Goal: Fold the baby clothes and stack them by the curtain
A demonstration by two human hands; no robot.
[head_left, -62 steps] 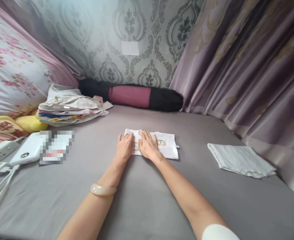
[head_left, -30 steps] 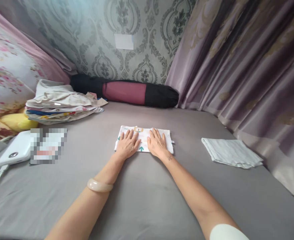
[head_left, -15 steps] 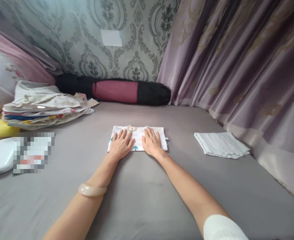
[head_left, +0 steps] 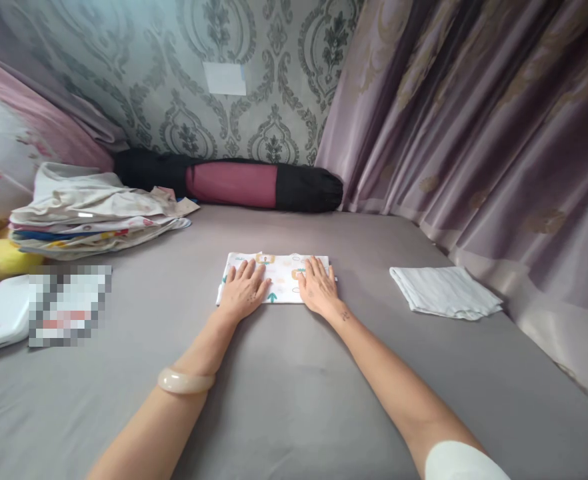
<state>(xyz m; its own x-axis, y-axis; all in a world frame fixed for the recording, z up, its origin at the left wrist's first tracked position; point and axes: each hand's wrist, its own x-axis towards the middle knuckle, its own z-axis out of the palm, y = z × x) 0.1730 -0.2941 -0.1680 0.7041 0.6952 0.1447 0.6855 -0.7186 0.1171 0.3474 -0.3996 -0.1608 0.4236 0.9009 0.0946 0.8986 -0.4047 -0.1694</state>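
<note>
A folded white cloth [head_left: 281,280] printed with green arrows and small orange figures lies flat on the grey bed sheet [head_left: 274,387]. On its left part rests my left hand [head_left: 245,287], palm down with fingers spread. My right hand [head_left: 318,285] lies flat on the right end of the cloth, fingers stretched out, thumb toward the middle. The cloth's right edge is partly covered by that hand. Neither hand grips the fabric.
A pale folded cloth [head_left: 444,291] lies to the right, near the curtain [head_left: 424,133]. At the left are a pile of folded clothes [head_left: 89,207], a yellow object [head_left: 4,259], a white device [head_left: 4,310] and a blurred packet [head_left: 71,307]. A black-and-maroon rolled bag [head_left: 234,185] lies along the wall.
My right hand has slid to the right across the printed cloth, uncovering more of its middle. My left hand has stayed in place on the cloth.
</note>
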